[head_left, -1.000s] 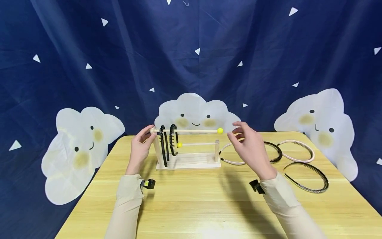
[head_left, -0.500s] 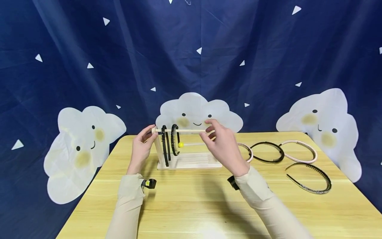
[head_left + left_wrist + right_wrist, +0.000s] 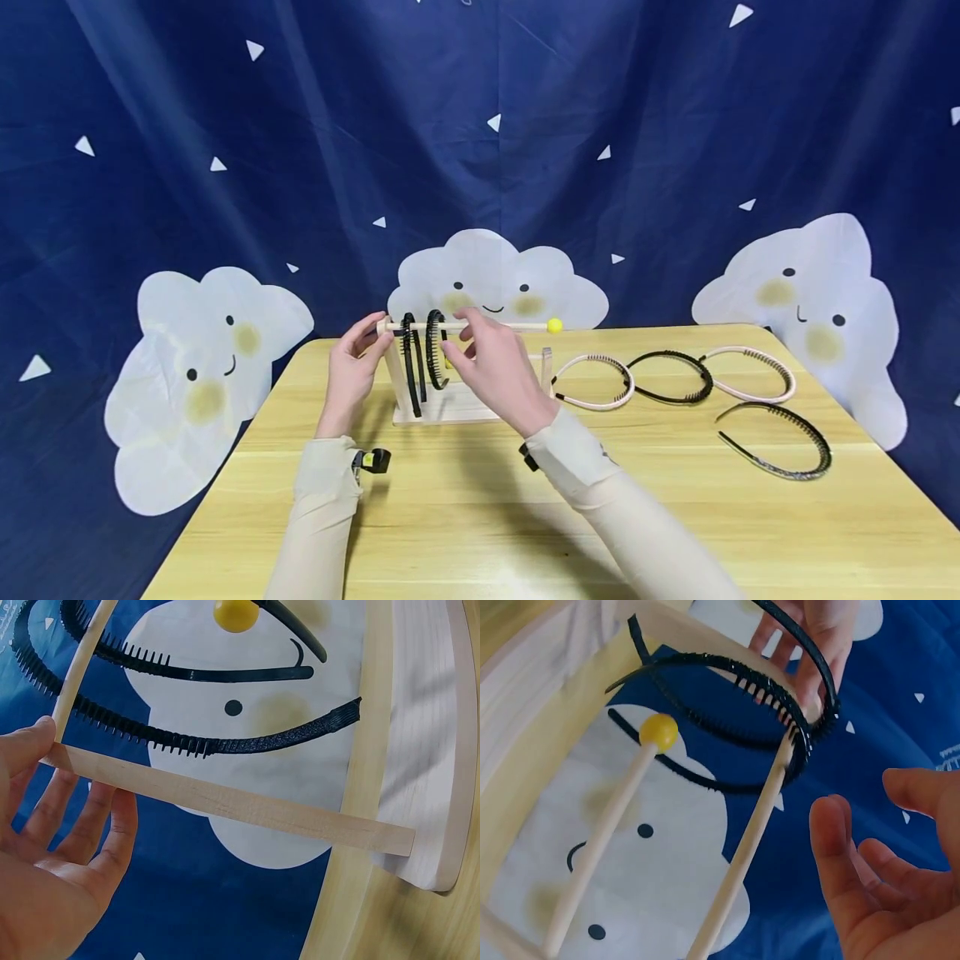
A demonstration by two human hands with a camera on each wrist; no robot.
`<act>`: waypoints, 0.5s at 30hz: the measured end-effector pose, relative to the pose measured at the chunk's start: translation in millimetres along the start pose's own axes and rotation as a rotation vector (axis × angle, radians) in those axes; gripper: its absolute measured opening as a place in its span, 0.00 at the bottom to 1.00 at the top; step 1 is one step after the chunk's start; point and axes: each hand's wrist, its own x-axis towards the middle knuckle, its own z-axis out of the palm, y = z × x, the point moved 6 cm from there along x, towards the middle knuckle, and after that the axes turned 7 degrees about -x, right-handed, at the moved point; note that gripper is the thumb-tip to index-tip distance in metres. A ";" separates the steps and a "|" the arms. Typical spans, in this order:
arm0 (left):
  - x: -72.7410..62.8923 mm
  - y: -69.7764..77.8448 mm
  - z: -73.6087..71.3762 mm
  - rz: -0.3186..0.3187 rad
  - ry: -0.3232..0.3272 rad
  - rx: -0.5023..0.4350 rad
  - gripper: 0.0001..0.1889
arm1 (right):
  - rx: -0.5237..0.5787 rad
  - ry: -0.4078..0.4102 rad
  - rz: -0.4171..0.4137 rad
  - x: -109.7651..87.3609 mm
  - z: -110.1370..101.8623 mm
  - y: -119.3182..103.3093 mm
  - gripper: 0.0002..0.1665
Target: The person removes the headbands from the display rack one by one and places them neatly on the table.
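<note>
A wooden rack [image 3: 420, 413] stands on the table, with a yellow-tipped upper rod [image 3: 525, 327]. My left hand [image 3: 350, 375] pinches the top of its left post [image 3: 225, 799] between thumb and fingers. Two black toothed headbands hang from the upper rod: one near the post [image 3: 255, 744], the other [image 3: 432, 354] a little to its right. Beside that second headband is my right hand [image 3: 498, 367], with nothing in it. In the right wrist view its fingers are loosely bent and apart from the rod. In the head view it hides part of the rack's base and lower rod.
On the table's right side lie a pink headband [image 3: 592, 406], a black headband [image 3: 671, 400], another pink one [image 3: 750, 396] and a dark headband with a glittery band [image 3: 795, 475]. The lower rod's yellow ball [image 3: 658, 733] points left. A blue cloud-print curtain [image 3: 495, 167] hangs behind.
My right hand has moved left along the upper rod, from beyond its yellow tip to beside the second headband. The left hand has stayed on the post.
</note>
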 end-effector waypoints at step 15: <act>-0.9 2.9 -0.1 -0.012 -0.004 0.004 0.22 | -0.113 -0.049 -0.030 13.9 36.2 -15.9 0.24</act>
